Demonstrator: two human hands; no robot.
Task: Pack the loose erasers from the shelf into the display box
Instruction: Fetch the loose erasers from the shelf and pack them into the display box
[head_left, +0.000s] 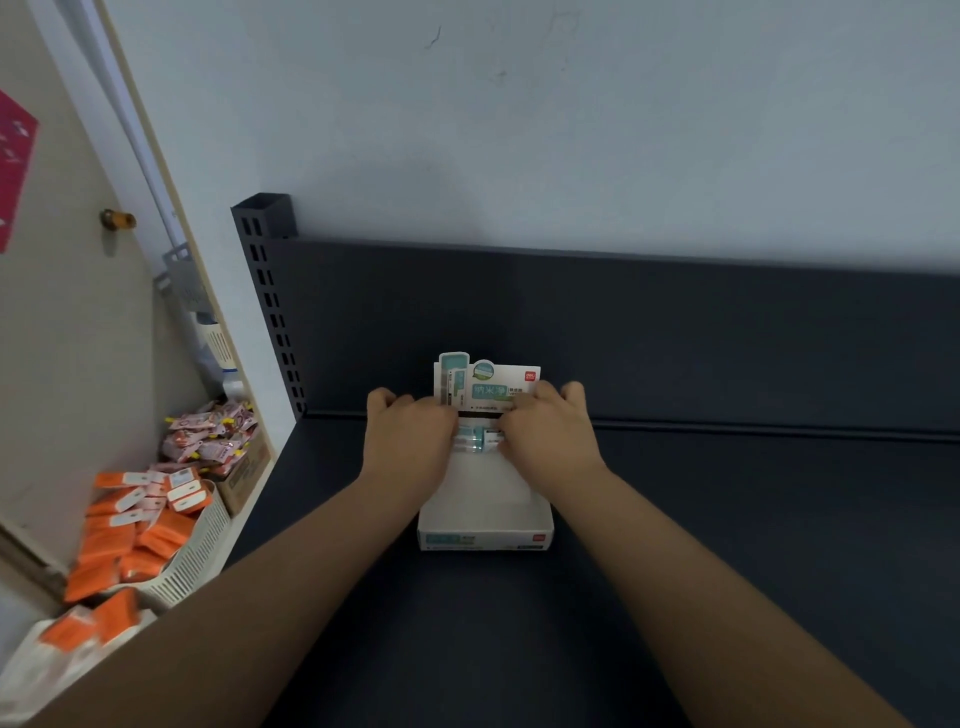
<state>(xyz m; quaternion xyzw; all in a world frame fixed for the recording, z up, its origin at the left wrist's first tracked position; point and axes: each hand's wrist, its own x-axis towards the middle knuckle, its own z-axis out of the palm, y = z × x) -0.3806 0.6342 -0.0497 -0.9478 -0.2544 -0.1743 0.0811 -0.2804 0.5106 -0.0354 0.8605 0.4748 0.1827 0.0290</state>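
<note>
A white display box (485, 530) with a teal-printed upright header card (485, 384) stands on the dark shelf (727, 519), close to its back panel. Inside the box, at its far end, lie a few teal-and-white wrapped erasers (478, 439). My left hand (410, 434) and my right hand (545, 431) reach into the box from either side, their curled fingers on the erasers between them. The fingertips are hidden behind the knuckles. The near part of the box floor shows bare white.
Left of the shelf, lower down, a white slatted basket (200, 561) holds orange packets. A cardboard box (244, 478) with pink packets stands behind it. A slotted shelf upright (272, 312) rises at the back left. A pale wall is behind.
</note>
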